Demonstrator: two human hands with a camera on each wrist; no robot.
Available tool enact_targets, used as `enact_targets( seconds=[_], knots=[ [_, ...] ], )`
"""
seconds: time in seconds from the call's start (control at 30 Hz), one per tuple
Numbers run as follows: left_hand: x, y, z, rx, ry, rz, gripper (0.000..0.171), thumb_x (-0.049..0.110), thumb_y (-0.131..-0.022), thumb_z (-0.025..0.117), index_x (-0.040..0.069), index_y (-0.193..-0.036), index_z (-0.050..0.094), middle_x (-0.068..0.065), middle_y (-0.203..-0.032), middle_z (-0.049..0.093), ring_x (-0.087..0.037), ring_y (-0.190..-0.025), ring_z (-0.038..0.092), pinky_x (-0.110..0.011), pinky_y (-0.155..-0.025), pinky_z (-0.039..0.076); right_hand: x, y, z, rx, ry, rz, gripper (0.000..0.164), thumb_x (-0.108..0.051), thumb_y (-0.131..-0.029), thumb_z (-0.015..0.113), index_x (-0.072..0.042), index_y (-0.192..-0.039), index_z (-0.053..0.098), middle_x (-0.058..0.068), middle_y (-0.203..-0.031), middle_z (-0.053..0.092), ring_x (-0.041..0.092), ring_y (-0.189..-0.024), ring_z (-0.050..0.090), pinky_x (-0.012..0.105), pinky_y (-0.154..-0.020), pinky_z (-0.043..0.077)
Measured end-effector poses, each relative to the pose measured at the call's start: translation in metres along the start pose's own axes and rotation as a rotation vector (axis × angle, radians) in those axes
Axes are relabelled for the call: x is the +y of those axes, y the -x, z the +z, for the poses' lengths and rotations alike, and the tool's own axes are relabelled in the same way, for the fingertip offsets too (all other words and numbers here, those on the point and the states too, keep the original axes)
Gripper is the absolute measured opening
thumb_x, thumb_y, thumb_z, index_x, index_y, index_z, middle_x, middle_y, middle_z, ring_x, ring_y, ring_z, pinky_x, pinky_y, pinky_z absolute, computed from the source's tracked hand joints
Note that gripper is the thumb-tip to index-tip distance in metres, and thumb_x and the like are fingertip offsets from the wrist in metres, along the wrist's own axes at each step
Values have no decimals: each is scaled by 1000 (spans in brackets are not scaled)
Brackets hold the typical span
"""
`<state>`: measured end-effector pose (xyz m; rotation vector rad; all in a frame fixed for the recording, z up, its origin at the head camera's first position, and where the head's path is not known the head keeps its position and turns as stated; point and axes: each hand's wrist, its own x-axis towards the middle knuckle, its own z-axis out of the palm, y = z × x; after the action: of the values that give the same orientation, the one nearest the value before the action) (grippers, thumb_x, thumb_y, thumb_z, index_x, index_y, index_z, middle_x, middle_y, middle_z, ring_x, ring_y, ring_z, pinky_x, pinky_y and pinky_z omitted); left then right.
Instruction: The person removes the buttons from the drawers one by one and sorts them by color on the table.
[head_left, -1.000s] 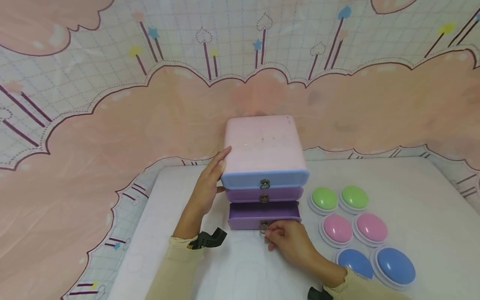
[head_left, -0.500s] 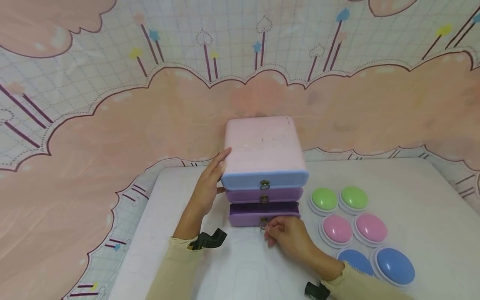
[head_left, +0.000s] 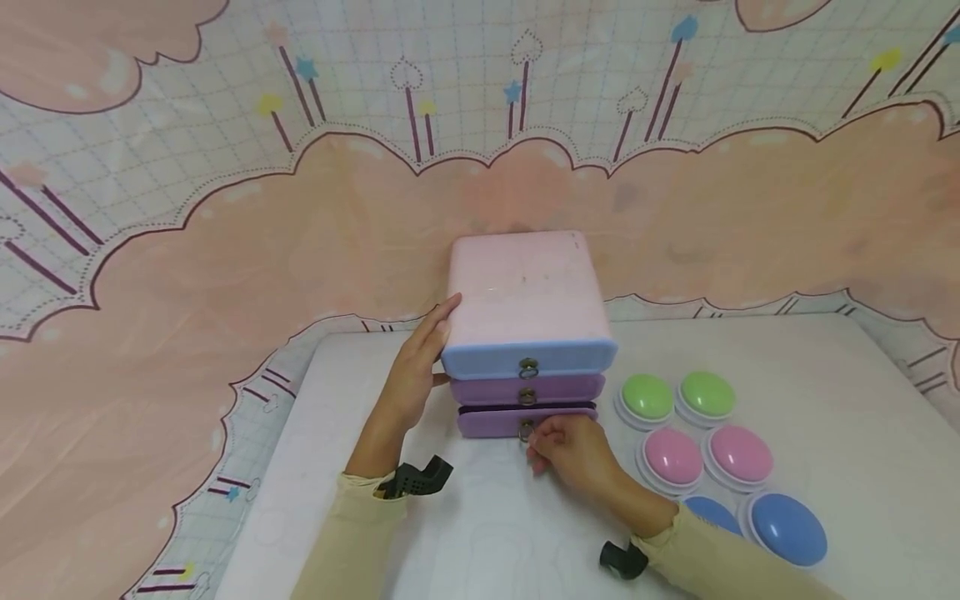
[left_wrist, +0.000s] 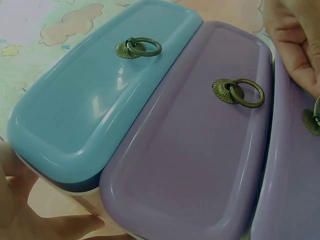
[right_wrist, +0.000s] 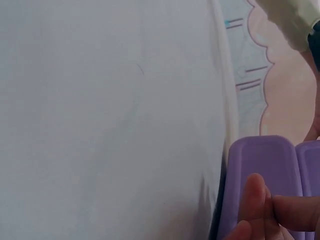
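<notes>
A small chest of drawers (head_left: pixel 528 292) with a pink top stands at the back of the table. Its upper drawer front (left_wrist: pixel 95 100) is blue, and the middle drawer (left_wrist: pixel 185 135) and bottom drawer (head_left: pixel 487 425) are purple. Each front bears a brass ring pull. My left hand (head_left: pixel 408 375) rests along the chest's left side, fingers mostly straight. With thumb and fingertips, my right hand (head_left: pixel 576 452) pinches the ring pull (head_left: pixel 526 431) of the bottom drawer. That drawer stands out slightly, a thin dark gap along its top.
To the right on the white table (head_left: pixel 810 375) sit several round domed lights in pairs: green (head_left: pixel 708 394), pink (head_left: pixel 742 454) and blue (head_left: pixel 789 528). My right forearm partly covers one blue dome. A patterned cloth backdrop (head_left: pixel 360 242) rises behind the chest.
The bottom drawer has slid back into the chest, its opening narrowing to a slit. My right hand has moved forward with the ring pull. The left hand has stayed in place.
</notes>
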<state>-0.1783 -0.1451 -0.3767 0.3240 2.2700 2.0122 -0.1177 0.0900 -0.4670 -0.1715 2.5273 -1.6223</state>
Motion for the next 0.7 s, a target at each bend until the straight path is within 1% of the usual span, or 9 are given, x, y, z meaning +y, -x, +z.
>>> enact_targets(
  seconds=[0.2,0.47,0.6,0.7],
  knots=[
    [-3,-1,-2,4,-8,3,45,44,-109,37,42,-154,41,8,-168,24,-35,-146,38,-73,-101,44,-3,-7,1,1,-9,10,14,-3,-94,64,-4,-83,73,3,-74,76,15,-61,72,17,-70,48],
    [-4,-2,-2,9,-15,-10,44,45,-109,38,45,-153,42,11,-168,25,-33,-146,39,-71,-102,44,-3,-9,2,12,-27,56,13,-3,-94,65,-3,-83,73,4,-74,76,15,-61,73,18,-64,48],
    [-3,-2,-2,8,-11,1,46,44,-109,37,40,-155,41,7,-168,24,-35,-146,39,-72,-101,44,-3,-11,3,18,-49,55,13,-1,-93,64,-1,-84,72,5,-74,76,17,-61,73,18,-64,50],
    [-2,-2,-1,10,-11,-2,46,43,-109,37,40,-155,41,8,-168,24,-33,-147,37,-72,-100,45,-2,-13,3,16,-48,49,13,-1,-94,63,-1,-84,72,6,-75,75,17,-61,73,19,-65,51]
  ],
)
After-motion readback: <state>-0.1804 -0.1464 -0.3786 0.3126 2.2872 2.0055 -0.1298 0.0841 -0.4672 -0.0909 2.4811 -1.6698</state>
